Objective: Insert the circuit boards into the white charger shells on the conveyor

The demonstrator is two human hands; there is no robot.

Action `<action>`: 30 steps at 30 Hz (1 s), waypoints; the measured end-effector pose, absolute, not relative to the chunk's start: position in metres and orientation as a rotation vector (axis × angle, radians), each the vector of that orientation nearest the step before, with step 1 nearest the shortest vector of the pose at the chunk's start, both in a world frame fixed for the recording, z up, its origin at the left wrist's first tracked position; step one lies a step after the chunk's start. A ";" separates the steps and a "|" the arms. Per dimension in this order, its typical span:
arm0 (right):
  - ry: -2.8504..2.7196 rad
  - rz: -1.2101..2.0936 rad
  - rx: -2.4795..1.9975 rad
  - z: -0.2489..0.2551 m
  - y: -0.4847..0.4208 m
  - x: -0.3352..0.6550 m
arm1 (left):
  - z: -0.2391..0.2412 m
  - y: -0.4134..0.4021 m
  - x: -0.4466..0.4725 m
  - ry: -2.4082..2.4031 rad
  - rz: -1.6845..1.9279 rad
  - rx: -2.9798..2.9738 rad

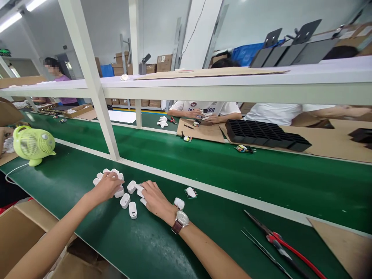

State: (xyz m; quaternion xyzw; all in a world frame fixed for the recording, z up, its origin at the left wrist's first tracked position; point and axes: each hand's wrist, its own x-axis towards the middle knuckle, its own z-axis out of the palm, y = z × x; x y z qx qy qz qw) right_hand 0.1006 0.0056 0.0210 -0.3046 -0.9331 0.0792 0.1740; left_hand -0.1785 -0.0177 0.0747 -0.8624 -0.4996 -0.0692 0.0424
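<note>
Several small white plastic casings [125, 201] stand in a cluster on the green bench, some with small openings facing up. My left hand [109, 186] is over the cluster, its fingers bent around a casing that they partly hide. My right hand [155, 198] lies just to the right, fingers apart, with white covers on some fingertips. Its forefinger reaches a single casing [131, 187]; I see nothing gripped in that hand. Near my right wrist, which wears a watch, are a white part [179, 203] and a small circuit board with a white piece [191, 192].
Red-handled long-nose pliers [274, 237] and tweezers [263, 248] lie at the right. A green fan [34, 143] stands at the left, above an open cardboard box [21, 228]. A shelf post [95, 81] rises ahead. Across the belt [203, 164], co-workers sit near black trays [258, 133].
</note>
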 end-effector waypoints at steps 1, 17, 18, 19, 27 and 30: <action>-2.647 0.240 -0.827 0.022 0.002 0.101 | 0.078 -0.020 -0.174 -1.529 -0.298 -2.631; -2.264 0.183 -1.322 -0.006 0.006 0.285 | 0.024 -0.077 -0.139 -1.271 -0.557 -2.525; -2.276 0.188 -1.326 -0.008 0.002 0.291 | 0.025 -0.078 -0.139 -1.268 -0.585 -2.498; -2.284 0.191 -1.330 -0.010 -0.003 0.294 | 0.026 -0.080 -0.137 -1.264 -0.611 -2.492; -2.308 0.093 -1.510 -0.018 -0.068 0.283 | 0.017 -0.115 -0.055 -1.270 -0.660 -3.094; -2.278 0.059 -1.621 -0.019 -0.081 0.280 | 0.011 -0.106 -0.011 -1.189 -0.575 -3.244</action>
